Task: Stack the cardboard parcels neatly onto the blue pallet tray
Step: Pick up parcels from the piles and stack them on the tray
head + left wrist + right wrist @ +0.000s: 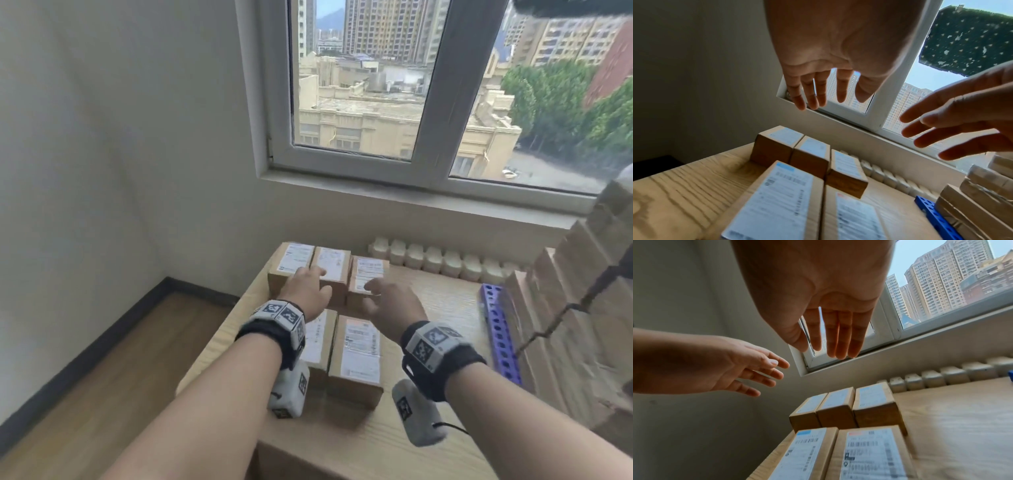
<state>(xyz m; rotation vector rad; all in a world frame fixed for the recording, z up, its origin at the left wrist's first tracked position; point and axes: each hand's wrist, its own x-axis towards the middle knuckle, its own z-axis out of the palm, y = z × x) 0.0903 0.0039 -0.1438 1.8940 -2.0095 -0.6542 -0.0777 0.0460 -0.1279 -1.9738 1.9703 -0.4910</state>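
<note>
Wooden table [435, 308], left edge: five labelled cardboard parcels [356, 356], print unreadable; left hand [306, 291] and right hand [394, 303] above, fingers spread, empty.

We see five brown cardboard parcels, each with a white label on top, lying flat on the wooden table [435, 308]. Three stand side by side in the far row [329, 270]; two lie side by side in the near row [356, 356]. The blue pallet tray [500, 329] lies to their right, already stacked with more parcels [565, 308].
</note>
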